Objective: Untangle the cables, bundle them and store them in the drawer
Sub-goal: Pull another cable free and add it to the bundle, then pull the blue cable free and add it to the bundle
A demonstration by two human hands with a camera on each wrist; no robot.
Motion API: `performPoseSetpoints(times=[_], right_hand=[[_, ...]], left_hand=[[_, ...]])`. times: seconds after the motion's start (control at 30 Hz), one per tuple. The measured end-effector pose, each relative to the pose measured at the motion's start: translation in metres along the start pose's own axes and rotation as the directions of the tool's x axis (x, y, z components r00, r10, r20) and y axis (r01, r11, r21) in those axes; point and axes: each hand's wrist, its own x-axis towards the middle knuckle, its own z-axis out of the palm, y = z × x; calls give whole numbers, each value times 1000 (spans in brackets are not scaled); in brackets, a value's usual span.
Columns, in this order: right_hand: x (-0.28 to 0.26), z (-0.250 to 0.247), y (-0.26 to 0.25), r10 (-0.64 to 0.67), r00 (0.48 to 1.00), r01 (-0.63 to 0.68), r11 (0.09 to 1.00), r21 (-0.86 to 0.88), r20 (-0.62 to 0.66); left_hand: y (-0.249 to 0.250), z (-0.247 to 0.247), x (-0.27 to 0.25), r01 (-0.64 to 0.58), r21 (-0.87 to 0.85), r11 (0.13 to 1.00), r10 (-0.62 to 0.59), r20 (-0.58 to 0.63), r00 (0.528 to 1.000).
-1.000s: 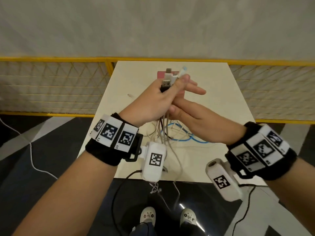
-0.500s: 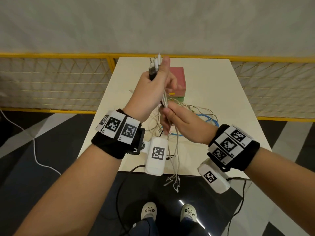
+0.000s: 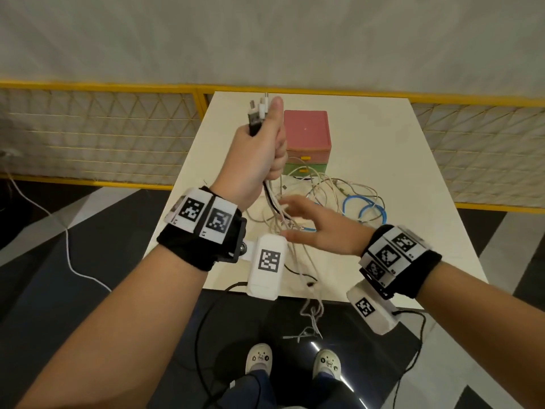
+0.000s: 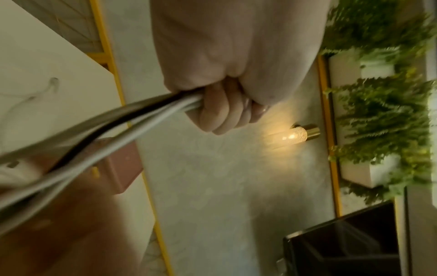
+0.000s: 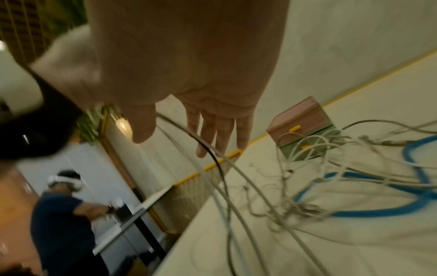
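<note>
My left hand is raised over the table's left side and grips a bunch of white and black cables, their plugs sticking up above the thumb. The cables hang from the fist to a tangle on the table, with a blue cable looped at its right. Several ends dangle over the table's near edge. My right hand hovers open, fingers spread, just beside the hanging strands. A small drawer box, pink above and green below with yellow handles, stands behind the tangle.
The cream table is backed and flanked by a yellow mesh fence. A white cord lies on the dark floor at left. Another person stands off to the left in the right wrist view.
My left hand has lifted the cable ends higher and to the left. My right hand has let go of the strands, dropped lower and opened its fingers.
</note>
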Motion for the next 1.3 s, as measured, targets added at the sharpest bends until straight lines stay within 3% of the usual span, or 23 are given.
performPoseSetpoints(times=[0.07, 0.13, 0.23, 0.3, 0.47, 0.63, 0.7, 0.8, 0.87, 0.93, 1.03, 1.17, 1.3], right_hand=[[8, -7, -18, -107, 992, 114, 984, 133, -60], [16, -10, -30, -181, 979, 192, 973, 131, -95], [23, -5, -34, -171, 981, 186, 964, 192, -90], [23, 3, -29, -146, 987, 156, 969, 191, -66], [26, 28, 3, -74, 996, 74, 997, 4, 58], [41, 35, 27, 63, 996, -61, 998, -22, 62], [43, 45, 32, 118, 978, -119, 993, -3, 173], [47, 54, 34, 164, 900, -155, 986, -55, 405], [51, 44, 36, 188, 879, -137, 980, -146, 439], [59, 29, 40, 235, 904, -129, 947, -296, 357], [74, 13, 54, 336, 928, -221, 841, -494, 158], [87, 13, 83, 458, 888, -326, 691, -645, 42], [94, 16, 107, 459, 888, -348, 643, -682, -22]], left_hand=[[-10, 5, 0, -2, 142, 990, -1, 21, 1000], [-17, 8, 1, -12, 299, 954, 1, 37, 999], [-18, 3, 6, -36, 365, 930, 23, 41, 999], [-14, -5, 11, -53, 333, 941, 59, -9, 998], [-13, -23, 26, -118, 243, 963, 156, -141, 978], [-18, -23, 25, -112, 97, 989, 124, -135, 983], [-21, -24, 26, -83, 110, 991, 97, -133, 986], [-29, -31, 28, -8, 84, 996, 21, -147, 989], [-34, -34, 28, 54, 64, 996, -46, -134, 990], [-39, -37, 28, 110, 84, 990, -99, -122, 988], [-45, -38, 28, 192, 138, 972, -176, -115, 978], [-52, -38, 27, 250, 145, 957, -236, -107, 966], [-59, -40, 28, 275, 116, 954, -261, -126, 957]])
